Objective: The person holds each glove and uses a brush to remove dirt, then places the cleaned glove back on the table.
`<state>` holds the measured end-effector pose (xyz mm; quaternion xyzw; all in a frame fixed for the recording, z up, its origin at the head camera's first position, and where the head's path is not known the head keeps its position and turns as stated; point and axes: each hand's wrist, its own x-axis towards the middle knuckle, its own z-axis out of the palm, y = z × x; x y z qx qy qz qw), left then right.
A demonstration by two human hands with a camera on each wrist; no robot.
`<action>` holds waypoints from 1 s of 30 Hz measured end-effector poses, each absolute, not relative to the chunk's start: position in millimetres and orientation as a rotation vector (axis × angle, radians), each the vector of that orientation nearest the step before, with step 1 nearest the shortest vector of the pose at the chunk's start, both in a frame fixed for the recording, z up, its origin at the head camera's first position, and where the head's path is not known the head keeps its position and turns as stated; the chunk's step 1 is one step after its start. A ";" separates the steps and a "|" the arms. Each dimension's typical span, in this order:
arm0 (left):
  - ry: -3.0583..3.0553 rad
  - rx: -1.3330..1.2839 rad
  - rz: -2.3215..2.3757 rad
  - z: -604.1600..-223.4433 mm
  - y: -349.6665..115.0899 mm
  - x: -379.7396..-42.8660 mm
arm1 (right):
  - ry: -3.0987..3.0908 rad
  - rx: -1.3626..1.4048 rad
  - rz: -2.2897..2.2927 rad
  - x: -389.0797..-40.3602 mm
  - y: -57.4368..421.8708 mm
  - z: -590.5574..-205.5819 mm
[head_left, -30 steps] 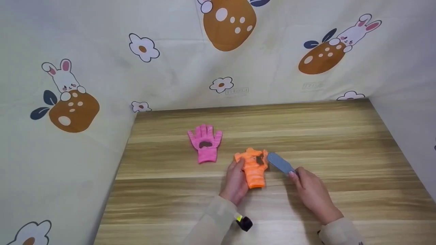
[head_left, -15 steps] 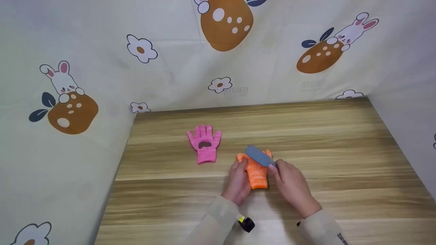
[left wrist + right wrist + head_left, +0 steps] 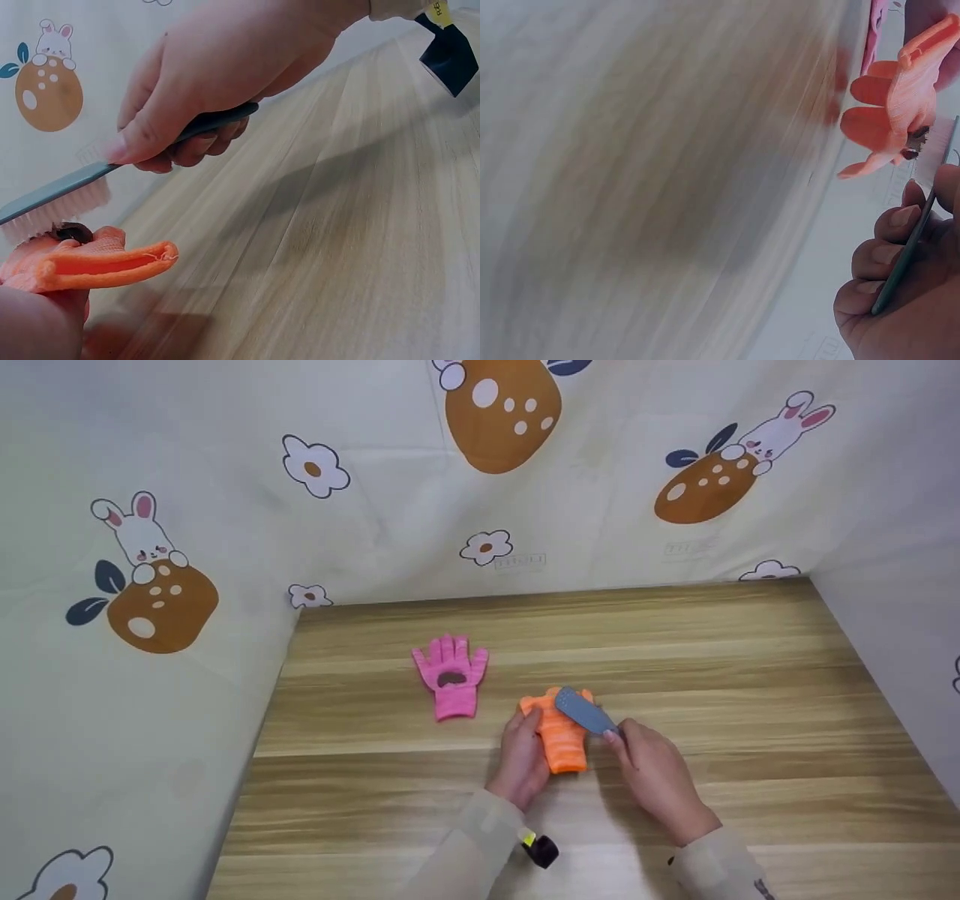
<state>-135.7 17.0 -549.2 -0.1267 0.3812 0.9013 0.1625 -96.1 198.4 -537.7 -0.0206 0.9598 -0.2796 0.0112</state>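
My left hand (image 3: 523,757) holds a small orange striped knit glove (image 3: 564,746) up over the table, thumb across its left side. In my right hand (image 3: 660,769) is a grey-blue brush (image 3: 585,711), gripped by its handle. Its pale bristles (image 3: 71,210) face down and meet the glove beside a dark brown patch (image 3: 73,232), as the left wrist view shows. From the right wrist view, the orange glove's fingers (image 3: 866,127) hang loose below the palm. The brush head hides part of the glove in the head view.
A pink knit glove (image 3: 455,701) with a dark patch on its palm lies flat to the left on the wood-grain table (image 3: 360,787). A light curtain (image 3: 390,502) printed with rabbits and flowers encloses the back and sides. A black wrist camera (image 3: 541,852) sits by the left sleeve.
The brush has come left from beside the orange glove onto it, reached farther left half a second ago, then shifted slightly back right. The left hand keeps hold of the glove.
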 end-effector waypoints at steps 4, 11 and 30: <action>1.094 -0.341 2.589 -550.8 17.1 -136.1 | 2.989 -0.056 -0.878 -94.5 203.6 -539.4; 1.111 -0.347 2.599 -551.4 16.2 -136.9 | 2.978 -0.039 -0.866 -91.9 211.3 -541.6; 1.111 -0.386 2.586 -548.3 13.1 -136.7 | 2.986 -0.015 -0.858 -84.5 233.6 -546.0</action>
